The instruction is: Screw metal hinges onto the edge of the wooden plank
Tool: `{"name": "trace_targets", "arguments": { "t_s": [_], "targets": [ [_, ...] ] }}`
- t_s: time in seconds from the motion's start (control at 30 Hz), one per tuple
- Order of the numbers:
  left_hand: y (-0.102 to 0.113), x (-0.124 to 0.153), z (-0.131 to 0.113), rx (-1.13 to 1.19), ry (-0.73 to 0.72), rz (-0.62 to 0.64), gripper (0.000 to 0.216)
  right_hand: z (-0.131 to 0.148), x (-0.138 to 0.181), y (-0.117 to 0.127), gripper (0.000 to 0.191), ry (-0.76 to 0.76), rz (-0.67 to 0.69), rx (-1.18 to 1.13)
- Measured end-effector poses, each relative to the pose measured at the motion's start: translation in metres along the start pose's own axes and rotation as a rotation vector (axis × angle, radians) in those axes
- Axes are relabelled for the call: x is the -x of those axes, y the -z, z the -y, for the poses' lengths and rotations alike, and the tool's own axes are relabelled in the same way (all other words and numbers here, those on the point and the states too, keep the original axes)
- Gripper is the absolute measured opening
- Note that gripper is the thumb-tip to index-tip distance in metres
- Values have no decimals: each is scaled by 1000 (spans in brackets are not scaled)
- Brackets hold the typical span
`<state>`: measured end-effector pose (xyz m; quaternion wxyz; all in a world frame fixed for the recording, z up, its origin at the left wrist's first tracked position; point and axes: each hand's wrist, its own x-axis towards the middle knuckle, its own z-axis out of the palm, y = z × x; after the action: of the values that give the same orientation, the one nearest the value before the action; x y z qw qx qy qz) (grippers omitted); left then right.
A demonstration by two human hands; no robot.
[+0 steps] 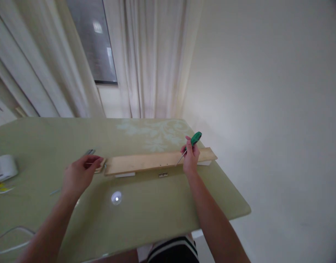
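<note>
A long, pale wooden board (146,160) lies across the table, raised on white pieces that show beneath it. Two small dark holes mark its front part. My right hand (190,157) is closed round a screwdriver with a green handle (196,138); its thin shaft slants down to the left, the tip close to the board's front edge. Beyond the board's left end, my left hand (81,171) is pinched over a small wooden piece (100,167); what its fingers hold is too small to make out. A small hinge-like metal plate (163,175) lies in front of the board.
The green table (146,215) has a rounded right corner near the wall. A white device (3,168) sits at the far left, with a yellow item (2,187) beside it. A white cable (17,230) loops at the lower left. Behind my left hand lies a grey object (89,152).
</note>
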<state>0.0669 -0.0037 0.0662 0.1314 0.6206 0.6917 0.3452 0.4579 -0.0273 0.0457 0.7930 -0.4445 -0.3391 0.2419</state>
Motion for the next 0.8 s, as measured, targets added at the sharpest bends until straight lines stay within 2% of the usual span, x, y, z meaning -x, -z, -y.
{"name": "trace_targets", "arguments": {
  "t_s": [0.1,0.2,0.3,0.47,0.57,0.7,0.8],
  "targets": [
    [-3,-1,31,-115,76,5,38,-1,1,-1,67,-6,-9,-14],
    [-9,-4,47,-139,81,23,39,-1,3,-1,68,-1,-16,-26],
    [-9,-5,53,-149,89,35,45,-3,5,0,65,8,-7,-34],
    [3,2,53,-181,126,4,60,-2,2,0,59,20,-4,-61],
    [4,11,52,-299,152,-21,69,4,8,1,54,15,26,-93],
    [-9,17,56,-370,222,15,82,25,49,15,40,6,194,-88],
    [-21,11,62,-344,147,53,85,47,99,28,30,-15,403,-26]
  ]
}}
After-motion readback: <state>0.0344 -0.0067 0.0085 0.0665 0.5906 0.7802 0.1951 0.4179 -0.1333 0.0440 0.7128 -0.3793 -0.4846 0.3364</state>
